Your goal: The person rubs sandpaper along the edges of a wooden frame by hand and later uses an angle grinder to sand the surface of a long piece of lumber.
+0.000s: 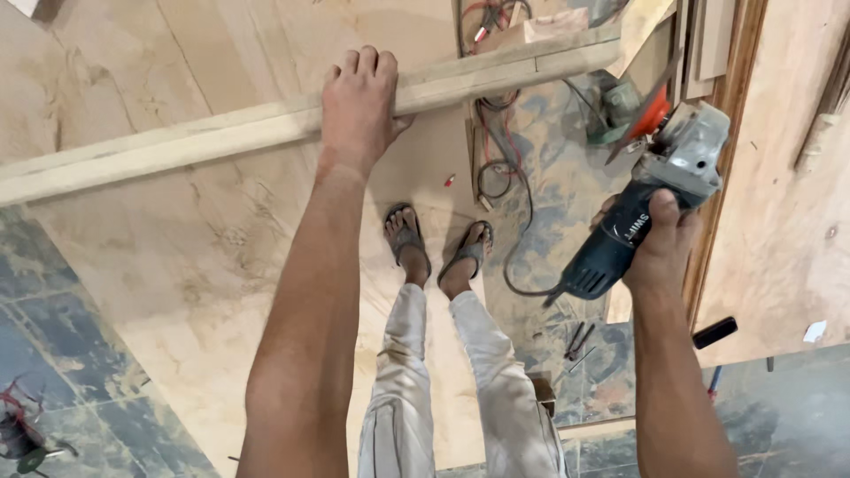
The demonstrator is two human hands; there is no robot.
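Hands: two, both belonging to the person wearing the camera.
Left hand (358, 106): it lies palm down on the wooden strip (204, 137), fingers curled over the far edge, closed around the wood.
Wooden strip: one long pale length, running from the lower left up toward the upper right, held above the plywood sheet (177, 257); the hand clasps it a little right of its middle, so most of its length stretches away to the left.
Right hand (660, 252): wrapped tightly around the dark blue body of the grinder (651, 190), thumb across the top.
Grinder: one, pointing up and to the right, its grey head and orange guard beyond the fingers, well apart from the strip and lower than its right end.
Cord (513, 204): one dark cable loops across the floor from the grinder's tail toward the feet.
Feet: two, in grey sandals (405, 237), standing on the plywood between the two arms.
Second tool (620, 111): a greenish machine lies on the floor just beyond the grinder's head.
Floor (62, 310): dusty blue-grey tiles beside the sheet.
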